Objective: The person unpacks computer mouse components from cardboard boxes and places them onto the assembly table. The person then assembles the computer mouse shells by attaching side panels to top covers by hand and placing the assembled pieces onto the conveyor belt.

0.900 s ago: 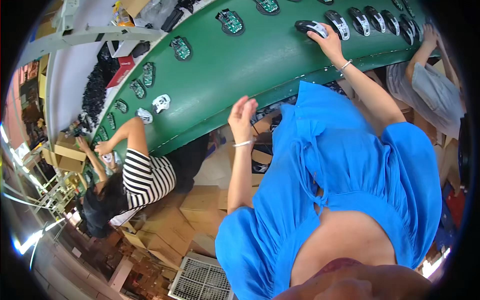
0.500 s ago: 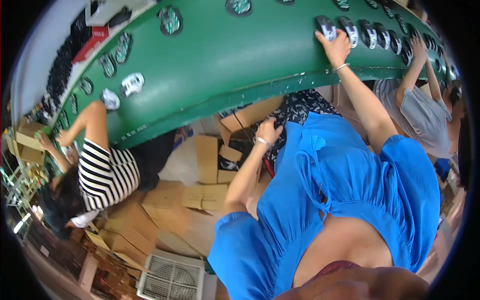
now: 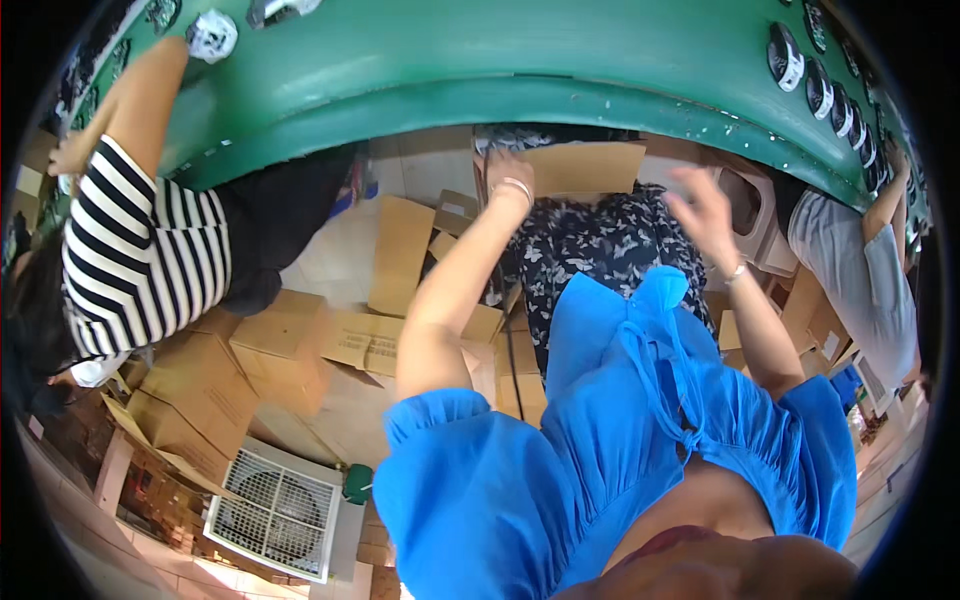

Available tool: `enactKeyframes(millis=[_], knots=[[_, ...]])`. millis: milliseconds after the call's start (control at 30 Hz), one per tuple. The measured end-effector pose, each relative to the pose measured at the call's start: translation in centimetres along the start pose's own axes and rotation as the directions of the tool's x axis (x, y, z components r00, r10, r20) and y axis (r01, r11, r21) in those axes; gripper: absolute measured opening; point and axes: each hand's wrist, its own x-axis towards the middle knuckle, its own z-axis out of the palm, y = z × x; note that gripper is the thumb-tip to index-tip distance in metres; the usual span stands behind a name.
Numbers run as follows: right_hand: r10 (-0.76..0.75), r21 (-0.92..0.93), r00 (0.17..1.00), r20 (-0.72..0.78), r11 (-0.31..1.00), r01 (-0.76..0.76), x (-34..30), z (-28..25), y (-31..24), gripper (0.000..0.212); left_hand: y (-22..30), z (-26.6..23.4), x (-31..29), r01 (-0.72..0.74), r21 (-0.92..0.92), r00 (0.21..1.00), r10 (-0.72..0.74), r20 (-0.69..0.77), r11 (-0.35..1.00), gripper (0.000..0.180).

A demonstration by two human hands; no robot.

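My left hand (image 3: 510,172) is at the left end of an open cardboard box (image 3: 585,168) under the edge of the green belt. Its fingers look curled over the box's edge, partly hidden and blurred. Dark items inside the box (image 3: 500,136) cannot be made out clearly. To the right of the box, my right hand (image 3: 706,212) is in the air above my patterned skirt (image 3: 600,245). Its fingers are apart and slightly blurred, with nothing visible in them.
Black-and-white shoe-like pieces (image 3: 785,56) lie along the green belt (image 3: 440,50). A person in stripes (image 3: 150,250) works at left, another in grey (image 3: 850,260) at right. Cardboard boxes (image 3: 200,390) and a white floor fan (image 3: 275,510) stand behind on the left.
My right hand has left the shoe-like piece on the belt and come down beside the box. My left hand has moved forward to the box's edge. The view has tilted down.
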Motion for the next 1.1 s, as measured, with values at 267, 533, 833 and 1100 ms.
enactKeyframes(millis=[267,533,833,1100], knots=[[-0.042,-0.001,0.960,0.276,0.999,0.044,6.8,13.6,6.2,0.034,2.4,-0.8,4.4,0.199,0.369,0.942,-0.281,0.183,0.908,0.045],[0.377,-0.238,0.290,0.880,0.876,-0.419,9.1,18.3,9.4,0.033,3.1,0.7,2.3,-0.023,-0.470,0.951,0.164,0.261,0.882,0.045],[0.223,-0.254,0.943,0.245,0.954,-0.160,8.6,23.2,14.9,0.033,5.1,7.1,5.8,0.363,-0.654,0.909,-0.406,0.093,0.663,0.036],[0.116,-0.309,0.992,0.052,0.946,-0.095,12.4,21.3,16.8,0.032,6.5,7.2,7.0,0.316,-0.288,0.927,-0.231,0.295,0.904,0.045]])
